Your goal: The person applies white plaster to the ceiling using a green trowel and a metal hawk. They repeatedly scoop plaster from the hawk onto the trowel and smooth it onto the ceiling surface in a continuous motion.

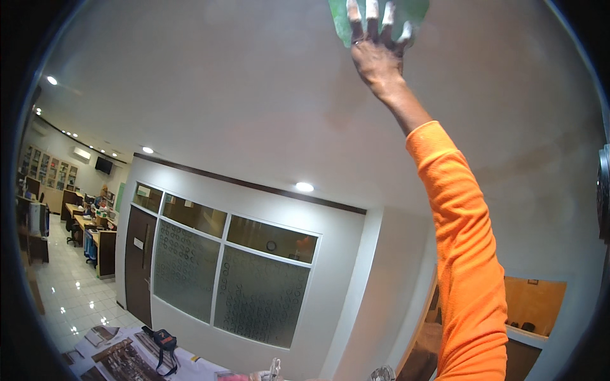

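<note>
- Right hand (378,62): I observe it raised overhead in an orange sleeve (464,241); four fingers stand apart, whitened toward the tips, holding a green sheet (342,24).
- Green sheet: located behind the fingers, up against or close to the pale ceiling (210,89); I cannot confirm contact.
- Left hand: I cannot tell its finger state.
- Surroundings: I note frosted windows (260,295) beside a brown door (138,260).
</note>
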The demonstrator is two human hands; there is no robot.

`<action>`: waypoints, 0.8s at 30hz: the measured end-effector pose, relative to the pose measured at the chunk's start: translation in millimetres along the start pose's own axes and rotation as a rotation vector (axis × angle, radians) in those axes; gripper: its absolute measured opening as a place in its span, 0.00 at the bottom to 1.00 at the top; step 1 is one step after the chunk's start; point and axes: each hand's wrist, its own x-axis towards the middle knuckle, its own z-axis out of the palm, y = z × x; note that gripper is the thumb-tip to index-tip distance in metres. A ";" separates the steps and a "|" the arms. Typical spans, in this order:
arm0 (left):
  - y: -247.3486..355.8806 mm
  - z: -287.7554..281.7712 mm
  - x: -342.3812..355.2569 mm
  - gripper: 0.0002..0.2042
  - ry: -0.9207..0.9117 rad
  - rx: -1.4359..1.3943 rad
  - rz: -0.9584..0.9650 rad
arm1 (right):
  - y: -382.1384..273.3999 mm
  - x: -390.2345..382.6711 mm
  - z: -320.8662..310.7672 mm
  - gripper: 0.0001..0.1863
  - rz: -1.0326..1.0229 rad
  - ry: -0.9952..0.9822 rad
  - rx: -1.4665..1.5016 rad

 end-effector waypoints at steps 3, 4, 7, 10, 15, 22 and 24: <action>0.9 -0.9 2.0 0.15 -0.012 -0.008 -0.035 | -24.4 -51.2 35.6 0.40 0.000 -0.067 -0.121; -1.4 -1.8 1.2 0.15 -0.035 0.022 -0.024 | -30.9 -68.0 41.0 0.40 -0.017 -0.098 -0.119; -19.1 -3.1 9.2 0.16 -0.064 0.113 0.030 | -35.5 -63.4 8.3 0.38 -0.035 -0.051 -0.091; -11.5 -4.4 2.5 0.16 -0.071 0.208 0.020 | -21.9 -37.9 -42.5 0.35 -0.041 -0.015 -0.085; -22.1 -4.8 14.8 0.15 -0.187 0.179 -0.021 | 22.9 0.4 13.8 0.13 -0.034 0.250 0.131; -32.4 6.3 13.4 0.16 -0.152 0.199 0.010 | 20.5 19.1 -52.6 0.30 -0.115 0.083 -0.152; -23.8 3.5 15.4 0.17 -0.166 0.161 0.029 | 21.6 21.2 -46.7 0.30 -0.132 -0.147 -0.112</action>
